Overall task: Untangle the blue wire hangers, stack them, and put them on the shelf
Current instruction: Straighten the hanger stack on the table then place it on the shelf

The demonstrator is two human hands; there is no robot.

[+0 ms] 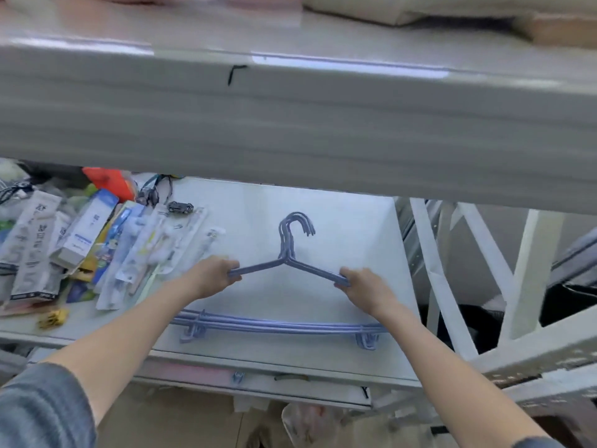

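Note:
A stack of blue wire hangers [287,253] lies flat on the white shelf [355,227], hooks pointing away from me and lined up together. My left hand [213,276] grips the stack's left shoulder. My right hand [361,286] grips the right shoulder. The hangers' bottom bars with small clips [274,328] run across near the shelf's front edge, partly hidden behind my forearms.
Several packaged toothbrushes and boxes [80,247] crowd the shelf's left half. A small yellow item [53,318] lies near the front left. The upper shelf's thick grey edge [290,124] hangs overhead. White metal bracing [468,270] stands at the right. A lower shelf edge [258,379] sits below.

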